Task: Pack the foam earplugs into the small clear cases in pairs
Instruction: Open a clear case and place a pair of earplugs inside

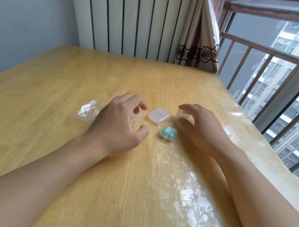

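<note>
Wide wooden table (50,99), glossy under a clear cover, pushed up against the window railing (279,54), probably for the daylight. All the work gathered in one small patch mid-table, within easy reach of both forearms.

Left hand (122,123) hovering low over the wood, fingers loosely curled, thumb and forefinger parted, gripping nothing. Under and beside it, crumpled clear plastic bags (87,110), likely the wrappers the earplugs came in, pushed aside to the left.

Right hand (198,126) just across the gap, fingers spread around a small clear case (182,114) standing at the fingertips; touching or only about to take hold, hard to tell through the blur. Seems the next case being readied.

Between the hands, a shut empty clear case (159,115), lying flat, waiting its turn. Just in front of it, a packed case (168,133), green foam earplugs (166,131) side by side inside: one pair apparently done. No loose earplugs visible anywhere on the table.
</note>
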Tool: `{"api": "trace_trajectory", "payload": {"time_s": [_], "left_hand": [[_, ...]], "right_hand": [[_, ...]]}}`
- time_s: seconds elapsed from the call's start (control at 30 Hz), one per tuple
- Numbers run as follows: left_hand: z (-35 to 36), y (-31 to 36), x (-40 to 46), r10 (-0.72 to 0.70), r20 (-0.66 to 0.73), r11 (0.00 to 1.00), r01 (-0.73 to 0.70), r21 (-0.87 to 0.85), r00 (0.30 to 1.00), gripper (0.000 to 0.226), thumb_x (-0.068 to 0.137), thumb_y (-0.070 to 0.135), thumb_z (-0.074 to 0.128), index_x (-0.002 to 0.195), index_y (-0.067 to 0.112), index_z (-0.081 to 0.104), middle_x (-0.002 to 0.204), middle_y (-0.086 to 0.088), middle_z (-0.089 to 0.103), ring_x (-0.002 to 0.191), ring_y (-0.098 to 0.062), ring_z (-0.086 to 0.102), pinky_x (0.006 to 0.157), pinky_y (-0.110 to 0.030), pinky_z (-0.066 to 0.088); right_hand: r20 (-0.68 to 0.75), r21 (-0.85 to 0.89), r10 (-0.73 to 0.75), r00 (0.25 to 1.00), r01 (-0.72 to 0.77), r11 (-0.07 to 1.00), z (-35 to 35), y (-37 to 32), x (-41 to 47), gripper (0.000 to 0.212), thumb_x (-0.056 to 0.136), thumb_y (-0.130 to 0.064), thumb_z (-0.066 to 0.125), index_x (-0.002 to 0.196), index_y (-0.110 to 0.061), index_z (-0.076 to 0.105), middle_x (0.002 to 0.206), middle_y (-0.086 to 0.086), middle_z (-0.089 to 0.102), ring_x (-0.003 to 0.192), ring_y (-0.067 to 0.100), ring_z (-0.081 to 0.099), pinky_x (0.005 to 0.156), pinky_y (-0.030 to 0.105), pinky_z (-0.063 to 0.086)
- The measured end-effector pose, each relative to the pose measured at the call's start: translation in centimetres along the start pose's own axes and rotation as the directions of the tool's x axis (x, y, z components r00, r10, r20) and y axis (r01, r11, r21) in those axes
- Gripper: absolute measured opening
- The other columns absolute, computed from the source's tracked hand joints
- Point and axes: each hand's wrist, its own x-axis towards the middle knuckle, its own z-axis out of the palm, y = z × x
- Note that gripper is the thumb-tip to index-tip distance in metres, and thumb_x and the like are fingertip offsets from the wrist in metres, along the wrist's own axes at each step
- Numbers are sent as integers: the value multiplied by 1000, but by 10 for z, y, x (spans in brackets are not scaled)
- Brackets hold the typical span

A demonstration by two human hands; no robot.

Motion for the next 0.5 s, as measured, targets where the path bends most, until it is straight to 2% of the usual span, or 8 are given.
{"api": "trace_trajectory", "payload": {"time_s": [0.1,0.17,0.2,0.27,0.3,0.37,0.43,0.5], "left_hand": [[1,3,0,26,-67,994,-33,-103,997,38,71,39,69,106,26,65,94,12,59,80,-9,57,67,-23,45],[2,5,-1,16,-88,980,-33,-194,996,45,72,43,73,113,26,64,97,11,61,83,-11,59,65,-20,44],[3,6,-1,15,-91,973,-35,-229,996,50,72,44,75,117,26,63,100,12,62,85,-11,60,64,-22,47],[3,9,-2,41,-105,960,-68,-271,994,56,73,46,80,120,23,62,102,11,64,88,-11,64,64,-26,54],[2,11,-3,60,-124,952,-94,-290,990,54,74,44,83,119,21,64,102,9,66,88,-12,66,64,-27,56],[1,14,-4,83,-175,935,-138,-326,981,43,75,34,87,109,15,68,97,5,70,83,-12,70,62,-27,58],[0,16,-4,86,-209,927,-155,-341,974,34,76,27,88,102,14,71,92,4,72,79,-13,71,62,-25,58],[0,16,-4,91,-205,921,-161,-355,975,30,76,24,88,101,14,73,90,6,74,81,-12,71,65,-22,59]], "right_hand": [[-154,196,6,988,24,980,-9,-16,-3,37,91,-26,72,126,-16,67,113,-3,72,101,13,64,86,28,50],[-154,380,34,987,27,925,-17,-32,-8,35,90,-31,74,122,-16,70,104,-6,74,93,9,66,76,26,53],[-79,532,66,995,-14,846,-21,-41,-11,34,90,-32,74,120,-15,71,101,-4,76,88,8,67,72,24,52],[161,807,73,984,-174,565,-26,-56,-17,31,92,-28,71,117,-8,72,102,9,77,83,11,66,70,25,49],[271,868,43,962,-263,421,-27,-61,-20,30,94,-23,68,117,-4,71,105,14,75,83,13,63,70,26,49],[407,893,-22,913,-393,219,-27,-68,-24,32,95,-17,65,120,3,67,103,15,69,80,14,60,69,23,51],[450,889,-62,891,-441,122,-27,-70,-25,34,96,-15,63,123,6,63,102,13,67,78,13,62,67,21,54],[448,891,-47,893,-442,103,-28,-71,-25,26,96,-13,62,116,4,64,98,12,69,75,12,65,66,20,55]]}}
